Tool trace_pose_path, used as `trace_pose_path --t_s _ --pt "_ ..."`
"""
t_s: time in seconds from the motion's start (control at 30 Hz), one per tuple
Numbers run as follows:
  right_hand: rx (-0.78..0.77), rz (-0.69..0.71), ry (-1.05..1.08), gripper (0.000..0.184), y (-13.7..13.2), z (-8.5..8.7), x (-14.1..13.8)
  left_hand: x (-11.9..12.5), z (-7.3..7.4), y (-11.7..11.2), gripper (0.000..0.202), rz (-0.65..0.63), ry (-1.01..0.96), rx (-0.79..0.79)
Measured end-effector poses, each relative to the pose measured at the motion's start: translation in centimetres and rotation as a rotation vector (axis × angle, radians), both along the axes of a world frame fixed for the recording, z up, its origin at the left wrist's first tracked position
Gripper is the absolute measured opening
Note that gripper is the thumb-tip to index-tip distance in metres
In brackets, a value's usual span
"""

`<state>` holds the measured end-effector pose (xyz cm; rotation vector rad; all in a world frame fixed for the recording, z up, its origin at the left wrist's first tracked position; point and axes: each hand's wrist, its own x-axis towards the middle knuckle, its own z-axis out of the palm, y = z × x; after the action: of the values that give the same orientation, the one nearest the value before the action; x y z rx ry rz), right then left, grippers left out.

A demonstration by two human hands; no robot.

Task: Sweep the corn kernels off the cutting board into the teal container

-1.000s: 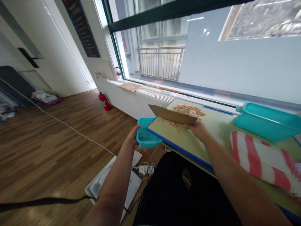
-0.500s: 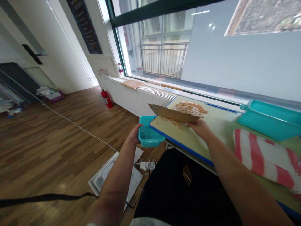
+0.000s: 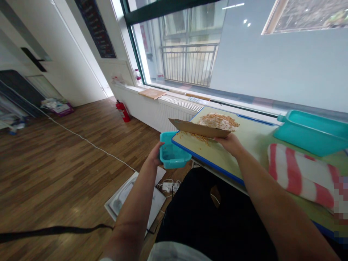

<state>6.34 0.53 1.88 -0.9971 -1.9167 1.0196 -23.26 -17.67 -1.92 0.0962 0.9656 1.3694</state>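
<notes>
My left hand (image 3: pixel 155 155) grips a small teal tub (image 3: pixel 173 155) and holds it against the left edge of the green, blue-rimmed table (image 3: pixel 217 161), just below the tabletop. My right hand (image 3: pixel 230 143) grips a flat piece of brown cardboard (image 3: pixel 198 128) standing on its edge on the table. A thin line of yellow-brown grains (image 3: pixel 196 136) lies in front of the card, near the table edge above the tub. Behind the card sits a heap of grains mixed with white ones (image 3: pixel 219 121).
A larger teal tub (image 3: pixel 310 132) stands at the table's right back. A red-and-white striped cloth (image 3: pixel 301 174) lies beside my right forearm. On the wooden floor below lie a white box (image 3: pixel 136 203), a power strip and cables. A red fire extinguisher (image 3: pixel 122 111) stands by the radiator.
The card has slid a little to the left, pushing the grains closer to the table edge. My left hand keeps the small tub at the edge. The view has shifted slightly.
</notes>
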Motion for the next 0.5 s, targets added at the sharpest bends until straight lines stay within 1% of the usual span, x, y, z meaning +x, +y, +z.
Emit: trace_pose_path --t_s 0.13,0.33,0.5 --pt "-0.011 0.008 0.022 0.025 -0.19 0.06 -0.04 0.52 0.04 -0.27 0.051 0.019 0.027 -0.034" --pt "0.015 -0.003 0.007 0.022 -0.27 0.07 -0.09 0.8 0.07 -0.23 0.05 0.042 0.012 -0.037" --pt "0.017 -0.013 0.018 0.02 -0.01 -0.3 -0.13 0.79 0.05 -0.07 0.048 0.068 0.021 -0.033"
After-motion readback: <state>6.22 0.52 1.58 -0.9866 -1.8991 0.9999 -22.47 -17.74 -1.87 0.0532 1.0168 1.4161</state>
